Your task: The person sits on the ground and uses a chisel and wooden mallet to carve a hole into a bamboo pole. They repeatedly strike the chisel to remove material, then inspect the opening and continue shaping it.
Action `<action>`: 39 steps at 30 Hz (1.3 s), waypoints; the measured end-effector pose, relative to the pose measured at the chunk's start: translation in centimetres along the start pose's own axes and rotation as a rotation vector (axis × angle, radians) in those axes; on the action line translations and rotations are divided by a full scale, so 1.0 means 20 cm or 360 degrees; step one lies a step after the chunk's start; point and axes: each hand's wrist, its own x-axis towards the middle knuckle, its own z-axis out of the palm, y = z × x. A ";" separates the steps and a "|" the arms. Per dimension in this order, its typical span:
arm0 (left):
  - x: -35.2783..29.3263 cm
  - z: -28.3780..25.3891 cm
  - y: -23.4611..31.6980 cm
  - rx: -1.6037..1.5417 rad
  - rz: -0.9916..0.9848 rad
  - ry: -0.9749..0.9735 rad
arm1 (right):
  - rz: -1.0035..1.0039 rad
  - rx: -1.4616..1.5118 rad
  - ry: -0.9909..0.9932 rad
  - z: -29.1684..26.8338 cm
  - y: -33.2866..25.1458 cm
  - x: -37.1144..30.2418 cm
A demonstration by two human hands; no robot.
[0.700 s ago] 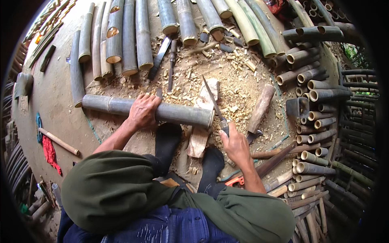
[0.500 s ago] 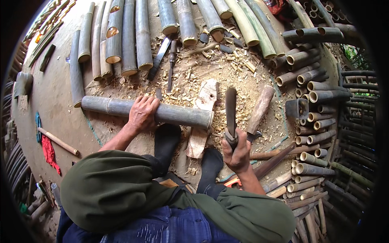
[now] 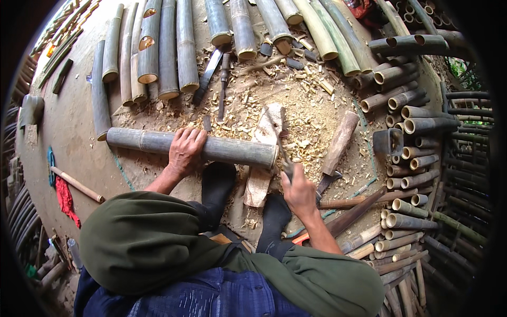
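A thick grey-green bamboo tube [image 3: 237, 150] lies crosswise before me, its right end resting on a pale wooden block [image 3: 258, 186]. From above, my left hand [image 3: 187, 150] grips the tube near its middle. My right hand [image 3: 299, 191] is closed around the handle of a knife [image 3: 285, 158], just beyond the tube's right end. The blade is seen nearly edge-on, close to the cut rim; whether it touches is hard to tell. A wooden mallet-like billet [image 3: 340, 138] lies to the right, and a chisel [image 3: 223, 87] lies beyond the tube.
Several bamboo tubes [image 3: 168, 50] lie in a row at the far side. Stacked short bamboo pieces [image 3: 404, 222] line the right. A saw blade [image 3: 208, 74], a dark plastic container [image 3: 388, 141], wood shavings [image 3: 311, 124] and a red cloth [image 3: 64, 201] lie on the ground. My feet flank the block.
My right hand has swung the knife leftward toward the tube's right end, turning the blade edge-on. My left hand and the tube have hardly moved.
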 end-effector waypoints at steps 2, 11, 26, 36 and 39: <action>0.00 0.03 -0.01 0.0014 0.0007 0.0006 | 0.0216 -0.0289 -0.0209 0.01 0.07 0.02; -0.09 0.09 -0.01 0.0157 -0.0067 0.0098 | -0.0418 0.0331 0.0345 -0.13 -0.13 -0.02; 0.15 -0.08 -0.07 -0.0200 -0.0085 -0.0856 | 0.0150 -0.0184 -0.0095 0.03 -0.01 -0.02; 0.05 -0.04 -0.06 -0.0139 -0.0110 -0.0559 | -0.0348 0.0277 0.0350 -0.12 -0.16 -0.02; 0.08 -0.07 -0.02 -0.0150 -0.0130 -0.0538 | 0.0148 -0.0207 -0.0099 0.08 0.07 -0.02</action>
